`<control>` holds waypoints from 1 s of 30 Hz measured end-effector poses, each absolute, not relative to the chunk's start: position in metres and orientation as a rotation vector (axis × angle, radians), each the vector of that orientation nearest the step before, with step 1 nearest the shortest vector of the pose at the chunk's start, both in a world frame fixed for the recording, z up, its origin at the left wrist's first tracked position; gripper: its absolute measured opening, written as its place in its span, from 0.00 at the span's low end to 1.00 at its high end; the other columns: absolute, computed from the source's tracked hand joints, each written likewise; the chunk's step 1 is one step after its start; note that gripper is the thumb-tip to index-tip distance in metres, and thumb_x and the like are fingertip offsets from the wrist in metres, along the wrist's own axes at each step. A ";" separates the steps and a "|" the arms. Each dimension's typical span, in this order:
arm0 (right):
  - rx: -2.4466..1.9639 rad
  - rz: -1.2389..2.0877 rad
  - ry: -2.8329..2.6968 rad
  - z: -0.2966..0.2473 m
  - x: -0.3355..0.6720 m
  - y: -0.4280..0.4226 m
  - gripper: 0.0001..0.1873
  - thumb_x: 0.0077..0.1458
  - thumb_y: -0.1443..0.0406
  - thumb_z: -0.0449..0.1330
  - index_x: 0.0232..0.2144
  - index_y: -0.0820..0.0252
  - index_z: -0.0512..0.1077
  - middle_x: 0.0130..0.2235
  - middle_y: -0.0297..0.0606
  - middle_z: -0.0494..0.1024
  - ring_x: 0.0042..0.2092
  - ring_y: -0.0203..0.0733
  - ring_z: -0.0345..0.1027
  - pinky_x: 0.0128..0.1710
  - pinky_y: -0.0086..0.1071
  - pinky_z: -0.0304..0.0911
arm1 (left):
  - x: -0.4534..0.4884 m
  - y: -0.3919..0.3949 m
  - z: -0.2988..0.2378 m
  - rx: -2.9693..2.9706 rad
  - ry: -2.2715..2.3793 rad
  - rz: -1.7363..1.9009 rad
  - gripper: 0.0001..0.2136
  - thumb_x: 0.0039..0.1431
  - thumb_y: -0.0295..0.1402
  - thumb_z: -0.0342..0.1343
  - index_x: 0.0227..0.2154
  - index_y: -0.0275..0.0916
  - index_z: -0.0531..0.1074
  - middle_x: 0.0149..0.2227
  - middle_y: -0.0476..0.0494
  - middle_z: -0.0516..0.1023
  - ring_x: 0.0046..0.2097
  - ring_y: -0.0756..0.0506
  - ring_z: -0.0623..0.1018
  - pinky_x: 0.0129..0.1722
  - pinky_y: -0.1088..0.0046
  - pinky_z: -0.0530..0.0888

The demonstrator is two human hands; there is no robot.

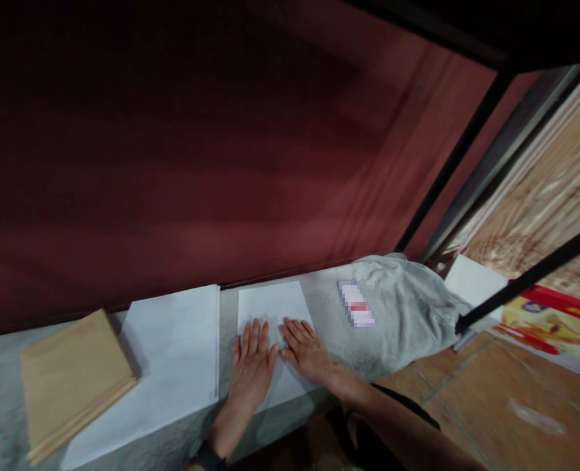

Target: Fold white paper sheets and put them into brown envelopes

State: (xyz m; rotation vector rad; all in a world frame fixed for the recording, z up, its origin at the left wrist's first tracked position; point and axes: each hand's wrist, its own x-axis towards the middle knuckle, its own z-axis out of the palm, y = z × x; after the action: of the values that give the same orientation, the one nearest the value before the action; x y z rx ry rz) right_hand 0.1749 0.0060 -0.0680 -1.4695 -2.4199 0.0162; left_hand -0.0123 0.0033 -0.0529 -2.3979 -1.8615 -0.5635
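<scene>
Left hand (251, 369) and right hand (309, 353): palms down, fingers extended, nothing gripped. Both rest on the white sheet (272, 301), which lies directly beneath them on the grey cloth (412, 314), its long axis running away from the body toward the red panel (211, 196). Neither hand is clearly nearer: the left covers the left edge, the right covers the right edge. Left of the sheet, the larger paper (182, 353) lies partly under the brown stack (76, 386). At far right, the printed box (549, 324) shows no contents.
</scene>
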 end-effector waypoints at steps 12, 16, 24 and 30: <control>-1.892 0.015 -2.072 -0.061 0.200 0.009 0.26 0.65 0.62 0.50 0.63 0.63 0.65 0.63 0.46 0.69 0.61 0.51 0.65 0.59 0.45 0.60 | -0.036 0.015 -0.044 -2.193 -2.155 -0.339 0.28 0.67 0.42 0.42 0.63 0.28 0.62 0.62 0.27 0.69 0.59 0.34 0.73 0.58 0.56 0.70; -1.903 0.080 -2.005 -0.047 0.204 0.031 0.20 0.61 0.66 0.52 0.54 0.56 0.73 0.51 0.44 0.78 0.50 0.50 0.71 0.51 0.41 0.65 | -0.044 0.028 -0.033 -2.211 -2.216 -0.323 0.24 0.67 0.39 0.43 0.59 0.31 0.67 0.56 0.33 0.75 0.56 0.38 0.75 0.61 0.61 0.66; -2.025 0.064 -1.927 -0.055 0.199 0.052 0.20 0.62 0.68 0.49 0.53 0.60 0.71 0.44 0.49 0.78 0.44 0.52 0.71 0.47 0.44 0.64 | -0.040 0.036 -0.023 -2.095 -2.503 -0.312 0.23 0.67 0.39 0.43 0.61 0.36 0.65 0.50 0.33 0.76 0.45 0.38 0.79 0.47 0.61 0.74; -2.050 0.117 -1.926 -0.047 0.204 0.060 0.20 0.61 0.73 0.50 0.53 0.60 0.72 0.45 0.48 0.78 0.46 0.51 0.71 0.50 0.43 0.64 | -0.054 0.047 -0.023 -2.180 -2.703 -0.348 0.22 0.65 0.37 0.44 0.60 0.39 0.65 0.40 0.41 0.81 0.41 0.40 0.82 0.42 0.66 0.75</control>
State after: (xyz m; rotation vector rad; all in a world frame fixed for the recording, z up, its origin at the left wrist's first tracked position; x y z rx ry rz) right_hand 0.2037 0.0596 -0.0466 -2.0500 -1.9263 0.1171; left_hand -0.0538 0.0471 -0.0230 -2.1800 -2.7033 -0.3480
